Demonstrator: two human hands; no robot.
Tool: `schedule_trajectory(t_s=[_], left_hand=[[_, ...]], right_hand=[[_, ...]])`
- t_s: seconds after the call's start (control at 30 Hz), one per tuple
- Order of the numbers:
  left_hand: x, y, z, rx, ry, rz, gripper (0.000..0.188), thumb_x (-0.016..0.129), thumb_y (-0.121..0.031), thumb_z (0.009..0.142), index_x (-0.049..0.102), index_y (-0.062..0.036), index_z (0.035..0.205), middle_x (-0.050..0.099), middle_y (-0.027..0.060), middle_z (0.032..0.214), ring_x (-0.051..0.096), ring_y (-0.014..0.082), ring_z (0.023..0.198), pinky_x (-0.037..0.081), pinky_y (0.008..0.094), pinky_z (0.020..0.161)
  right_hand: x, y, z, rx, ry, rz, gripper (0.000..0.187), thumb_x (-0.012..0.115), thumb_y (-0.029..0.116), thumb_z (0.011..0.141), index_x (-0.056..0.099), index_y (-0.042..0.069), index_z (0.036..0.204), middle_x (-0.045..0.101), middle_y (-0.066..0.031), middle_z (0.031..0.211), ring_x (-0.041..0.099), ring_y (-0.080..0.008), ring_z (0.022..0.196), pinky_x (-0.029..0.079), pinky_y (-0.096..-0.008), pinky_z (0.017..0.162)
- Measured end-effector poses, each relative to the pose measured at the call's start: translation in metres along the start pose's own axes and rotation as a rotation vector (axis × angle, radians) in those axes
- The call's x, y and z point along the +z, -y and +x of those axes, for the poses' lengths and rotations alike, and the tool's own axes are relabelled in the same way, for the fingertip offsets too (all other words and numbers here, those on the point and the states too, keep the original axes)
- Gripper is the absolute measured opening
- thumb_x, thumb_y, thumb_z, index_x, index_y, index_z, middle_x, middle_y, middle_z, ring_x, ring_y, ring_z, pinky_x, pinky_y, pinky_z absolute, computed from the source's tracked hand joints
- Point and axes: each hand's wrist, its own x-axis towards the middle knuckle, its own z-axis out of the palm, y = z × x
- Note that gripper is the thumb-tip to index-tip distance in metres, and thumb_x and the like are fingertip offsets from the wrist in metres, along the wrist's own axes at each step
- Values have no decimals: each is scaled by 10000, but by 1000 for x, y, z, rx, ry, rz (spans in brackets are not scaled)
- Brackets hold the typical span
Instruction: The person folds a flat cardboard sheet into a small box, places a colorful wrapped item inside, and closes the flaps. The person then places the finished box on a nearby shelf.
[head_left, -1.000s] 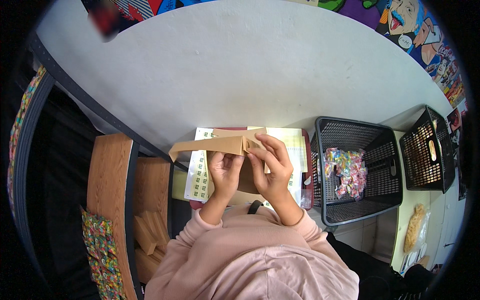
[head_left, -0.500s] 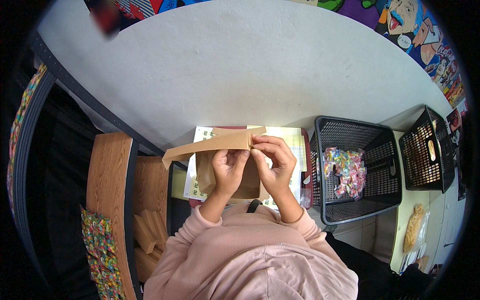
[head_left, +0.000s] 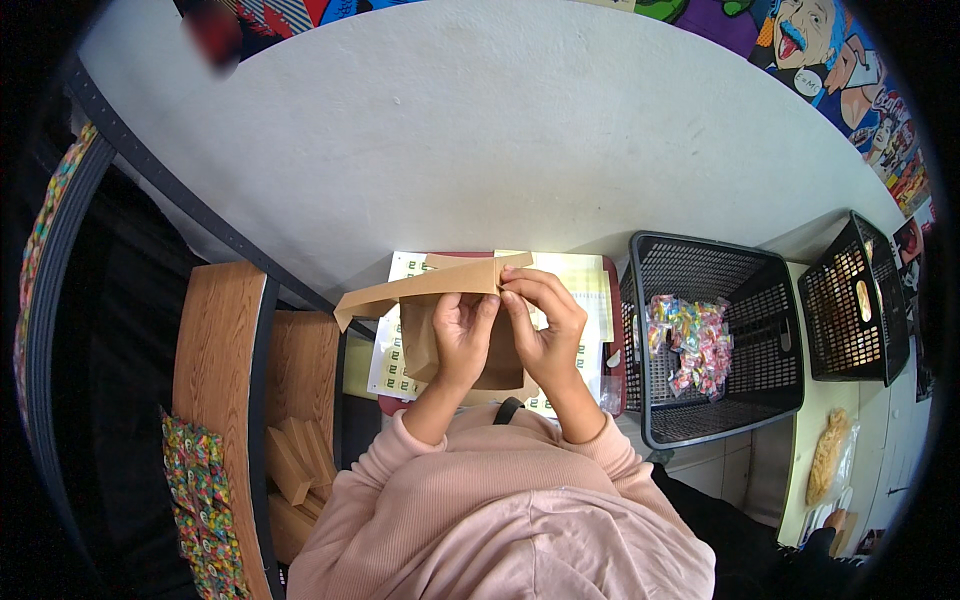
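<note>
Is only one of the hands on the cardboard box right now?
No, the left hand and the right hand both have fingers on the cardboard box.

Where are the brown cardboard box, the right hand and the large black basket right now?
brown cardboard box (head_left: 425, 285): head view, on its long upper strip
right hand (head_left: 549, 335): head view, on the back of the hand
large black basket (head_left: 710, 270): head view, on its inner far wall
</note>
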Motion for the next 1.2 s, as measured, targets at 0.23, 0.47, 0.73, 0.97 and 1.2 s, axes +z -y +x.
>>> schedule_trajectory(t_s=[0.23,0.47,0.73,0.97,1.2], left_hand=[[-7,1,-3,-147,-17,-93,195,568,-54,847,555,-15,1038,581,53,992,536,110,927,439,241,805],[-15,-26,-15,-347,232,4,453,533,-70,868,358,-4,1280,431,130,1271,458,208,1146,407,326,939],[-21,-133,49,-22,660,668,318,658,-98,743,579,-30,1044,598,107,1031,594,191,914,494,302,753],[-14,-58,86,17,507,787,293,637,-52,691,599,-21,980,592,92,966,602,217,879,510,338,757],[-46,16,67,25,656,977,189,577,-41,746,597,4,929,617,122,907,616,238,827,531,314,674]], right_hand=[[-3,-8,1,-181,29,-122,200,647,-27,688,611,-7,883,611,-139,951,618,-272,894,511,-321,740],[-16,-16,7,-281,138,-252,250,642,-33,697,601,18,938,613,-126,949,626,-276,829,521,-318,691],[-39,-17,43,-213,394,-123,215,581,-34,757,572,9,968,601,-134,942,615,-286,814,509,-333,679],[-34,-32,92,-117,764,-136,171,591,-3,731,600,-23,901,624,-174,820,608,-309,739,485,-348,661],[-23,-94,62,11,964,-191,149,608,31,748,622,-27,885,632,-165,775,613,-267,671,485,-331,613]])
